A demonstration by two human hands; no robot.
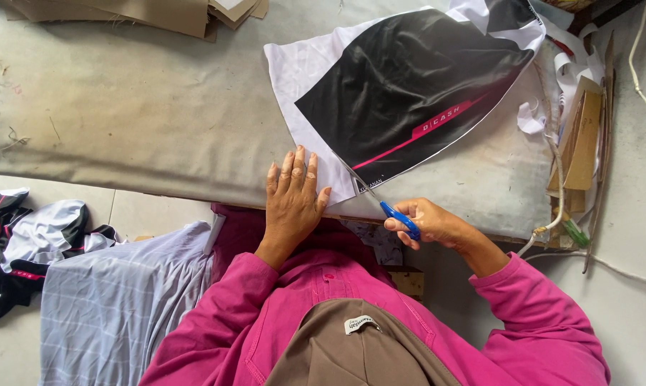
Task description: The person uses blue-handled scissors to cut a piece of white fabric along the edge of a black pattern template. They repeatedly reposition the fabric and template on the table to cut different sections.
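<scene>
Right now, left hand (291, 204) lies flat, fingers spread, pinning the printed fabric panel (401, 89) on the table (122, 114). Right hand (426, 221) grips blue scissors (380, 200), blades at panel's near edge. Cut barely begun; most of white border left.

Labels in sight

A small white rectangular sewn label (359, 324) sits on brown fabric (351, 354) at the person's chest, bottom centre.

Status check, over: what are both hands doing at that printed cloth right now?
Left hand flat on cloth, pinning its white edge. Right hand gripping blue scissors, blades at the cloth's edge. Nothing in the way.
</scene>
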